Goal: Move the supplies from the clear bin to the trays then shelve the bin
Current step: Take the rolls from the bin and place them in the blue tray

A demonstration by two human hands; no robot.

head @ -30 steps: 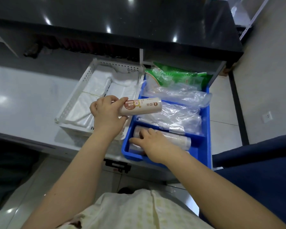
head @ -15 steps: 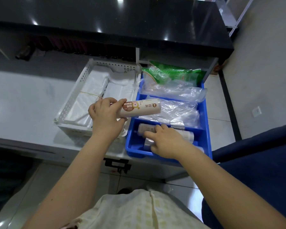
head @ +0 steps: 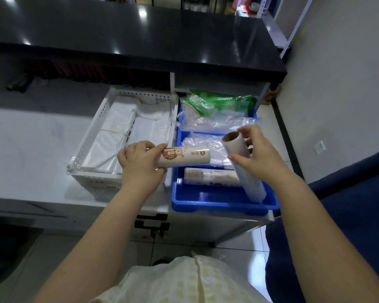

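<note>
You hold one roll in each of your hands above the blue plastic tray (head: 219, 199).

Your left hand (head: 140, 166) grips a beige labelled film roll (head: 184, 158); your right hand (head: 257, 153) grasps a clear film roll with cardboard core (head: 242, 162), tilted. Another labelled roll (head: 210, 176) lies in the tray on the white worktop (head: 26, 149).

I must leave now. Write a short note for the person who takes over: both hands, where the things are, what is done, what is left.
Left hand holds a labelled roll above the gap between the white tray and the blue tray.
Right hand holds a plain roll, tilted, over the blue tray.
Done: another roll and plastic bags lie in the blue tray.
Left: set down both rolls. The clear bin is not in view.
</note>
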